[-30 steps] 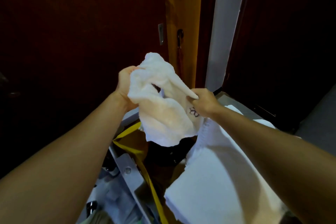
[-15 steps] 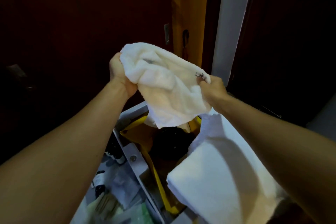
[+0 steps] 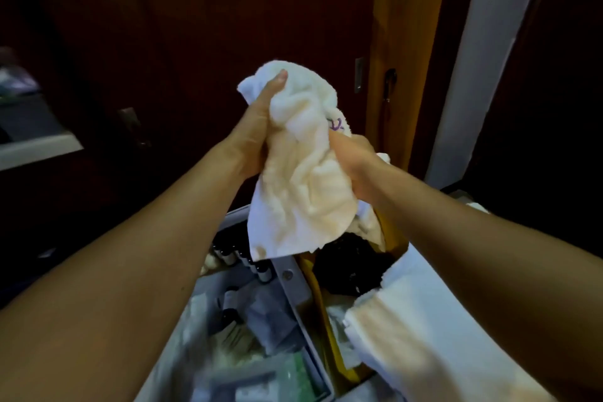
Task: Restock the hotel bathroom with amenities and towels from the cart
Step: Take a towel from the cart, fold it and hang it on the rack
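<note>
Dark wooden door [image 3: 195, 26] behind. White towel [image 3: 300, 179] was crumpled; left hand [image 3: 254, 130] and right hand [image 3: 354, 163] fingers clamped on it.

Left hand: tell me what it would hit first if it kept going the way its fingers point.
The left hand grips the white towel, pointing up and away. Beyond the towel, the dark wooden door seems the first thing met, though depth is unclear.
</note>
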`<state>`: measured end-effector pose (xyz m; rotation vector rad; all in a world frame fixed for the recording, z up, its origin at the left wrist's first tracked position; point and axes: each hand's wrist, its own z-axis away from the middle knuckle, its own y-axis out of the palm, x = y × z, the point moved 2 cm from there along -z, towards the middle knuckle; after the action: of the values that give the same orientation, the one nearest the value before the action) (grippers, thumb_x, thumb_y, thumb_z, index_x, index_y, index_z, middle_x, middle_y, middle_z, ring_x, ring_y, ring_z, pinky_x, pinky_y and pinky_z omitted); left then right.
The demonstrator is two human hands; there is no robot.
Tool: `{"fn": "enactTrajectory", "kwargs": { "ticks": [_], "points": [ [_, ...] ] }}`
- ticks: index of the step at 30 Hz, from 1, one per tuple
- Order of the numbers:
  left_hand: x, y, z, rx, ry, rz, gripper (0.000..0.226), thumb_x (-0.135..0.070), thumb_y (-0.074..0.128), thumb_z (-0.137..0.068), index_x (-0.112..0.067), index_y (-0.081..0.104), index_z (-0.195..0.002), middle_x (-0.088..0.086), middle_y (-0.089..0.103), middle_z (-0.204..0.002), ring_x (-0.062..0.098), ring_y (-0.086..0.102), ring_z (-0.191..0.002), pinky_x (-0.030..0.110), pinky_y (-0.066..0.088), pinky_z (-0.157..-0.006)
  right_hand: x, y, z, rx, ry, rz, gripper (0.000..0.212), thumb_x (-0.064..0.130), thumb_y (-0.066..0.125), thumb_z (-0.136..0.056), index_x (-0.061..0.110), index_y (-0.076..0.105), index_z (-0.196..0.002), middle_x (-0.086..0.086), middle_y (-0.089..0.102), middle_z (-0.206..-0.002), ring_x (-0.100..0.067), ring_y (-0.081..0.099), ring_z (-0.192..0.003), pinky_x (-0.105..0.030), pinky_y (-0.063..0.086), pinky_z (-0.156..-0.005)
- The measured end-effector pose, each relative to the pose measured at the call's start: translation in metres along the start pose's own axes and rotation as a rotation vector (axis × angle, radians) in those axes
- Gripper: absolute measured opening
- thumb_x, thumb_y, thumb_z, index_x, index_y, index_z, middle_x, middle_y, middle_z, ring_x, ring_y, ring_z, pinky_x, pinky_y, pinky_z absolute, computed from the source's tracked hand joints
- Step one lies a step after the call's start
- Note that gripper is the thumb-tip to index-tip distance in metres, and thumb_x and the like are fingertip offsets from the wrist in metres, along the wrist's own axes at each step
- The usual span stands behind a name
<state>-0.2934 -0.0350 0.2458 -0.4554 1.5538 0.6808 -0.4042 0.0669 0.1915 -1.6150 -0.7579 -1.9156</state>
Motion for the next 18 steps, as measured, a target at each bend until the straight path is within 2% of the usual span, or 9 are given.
{"fn": "enactTrajectory", "kwargs": {
  "ticks": [1, 3, 5, 6, 9, 12, 15, 16, 18],
  "points": [
    [0.003, -0.007, 0.004, 0.013, -0.045, -0.086, 0.067, -0.066, 0.052, -0.089, -0.009, 0.062, -0.124, 0.017, 0.072, -0.112, 0.028, 0.070, -0.104, 0.041, 0.057, -0.091, -0.004, 0.009, -0.003, -0.026, 0.006, 0.024, 0.015, 0.023, 0.067, -0.093, 0.010, 0.064, -0.085, -0.003, 0.067, -0.073, -0.014, 0.066, -0.059, -0.022, 0.053, -0.052],
    [0.013, -0.018, 0.012, -0.005, -0.169, -0.297, 0.088, -0.076, 0.059, -0.078, -0.009, 0.051, -0.134, 0.016, 0.067, -0.121, 0.028, 0.069, -0.106, 0.042, 0.057, -0.091, -0.013, 0.026, -0.004, -0.023, 0.030, 0.072, 0.006, 0.012, 0.059, -0.094, 0.006, 0.062, -0.093, -0.011, 0.069, -0.084, -0.022, 0.068, -0.072, -0.030, 0.054, -0.063],
    [0.023, -0.037, 0.017, -0.150, -0.215, -0.532, 0.111, -0.083, 0.071, -0.056, -0.014, 0.043, -0.139, 0.010, 0.065, -0.120, 0.024, 0.069, -0.100, 0.044, 0.060, -0.081, -0.024, 0.043, -0.003, 0.080, 0.076, 0.129, 0.016, 0.016, 0.059, -0.095, 0.004, 0.064, -0.104, -0.018, 0.072, -0.099, -0.027, 0.071, -0.082, -0.035, 0.058, -0.068],
    [0.025, -0.046, 0.020, -0.244, -0.208, -0.590, 0.116, -0.081, 0.074, -0.052, -0.015, 0.039, -0.141, 0.009, 0.064, -0.120, 0.025, 0.069, -0.099, 0.045, 0.060, -0.079, -0.028, 0.051, 0.001, 0.147, 0.099, 0.161, 0.022, 0.021, 0.060, -0.095, 0.003, 0.064, -0.108, -0.018, 0.073, -0.101, -0.026, 0.072, -0.084, -0.034, 0.059, -0.067],
    [0.037, -0.075, 0.033, -0.464, -0.263, -0.620, 0.108, -0.064, 0.074, -0.073, -0.018, 0.016, -0.152, 0.007, 0.054, -0.129, 0.033, 0.062, -0.111, 0.047, 0.056, -0.090, -0.036, 0.064, 0.010, 0.304, 0.091, 0.284, 0.023, 0.019, 0.066, -0.093, 0.002, 0.065, -0.108, -0.017, 0.074, -0.102, -0.025, 0.073, -0.083, -0.031, 0.059, -0.062],
    [0.055, -0.105, 0.037, -0.571, -0.273, -0.622, 0.106, -0.065, 0.072, -0.070, -0.023, 0.015, -0.149, 0.010, 0.055, -0.127, 0.035, 0.061, -0.110, 0.046, 0.055, -0.090, -0.043, 0.071, 0.015, 0.361, 0.036, 0.386, 0.025, 0.016, 0.073, -0.087, 0.011, 0.064, -0.110, -0.011, 0.072, -0.102, -0.024, 0.071, -0.087, -0.032, 0.058, -0.063],
    [0.074, -0.125, 0.031, -0.447, -0.338, -0.286, 0.088, -0.051, 0.070, -0.069, -0.019, 0.034, -0.142, 0.016, 0.060, -0.122, 0.031, 0.066, -0.100, 0.040, 0.057, -0.078, -0.053, 0.075, 0.013, 0.268, -0.020, 0.365, 0.023, 0.018, 0.069, -0.089, 0.027, 0.062, -0.109, -0.007, 0.070, -0.102, -0.023, 0.070, -0.084, -0.030, 0.056, -0.059],
    [0.074, -0.122, 0.037, -0.361, -0.372, -0.242, 0.084, -0.043, 0.068, -0.071, -0.019, 0.035, -0.145, 0.015, 0.060, -0.122, 0.029, 0.066, -0.099, 0.039, 0.058, -0.077, -0.056, 0.077, 0.012, 0.244, -0.035, 0.353, 0.022, 0.017, 0.065, -0.091, 0.031, 0.060, -0.107, -0.008, 0.069, -0.100, -0.023, 0.069, -0.081, -0.030, 0.054, -0.056],
    [0.070, -0.107, 0.052, -0.216, -0.407, -0.329, 0.078, -0.029, 0.062, -0.082, -0.026, 0.026, -0.150, 0.008, 0.055, -0.125, 0.025, 0.064, -0.100, 0.036, 0.057, -0.079, -0.064, 0.081, 0.010, 0.239, -0.069, 0.337, 0.021, 0.012, 0.059, -0.093, 0.032, 0.059, -0.097, -0.008, 0.067, -0.096, -0.024, 0.066, -0.077, -0.030, 0.051, -0.057]
  ]
}}
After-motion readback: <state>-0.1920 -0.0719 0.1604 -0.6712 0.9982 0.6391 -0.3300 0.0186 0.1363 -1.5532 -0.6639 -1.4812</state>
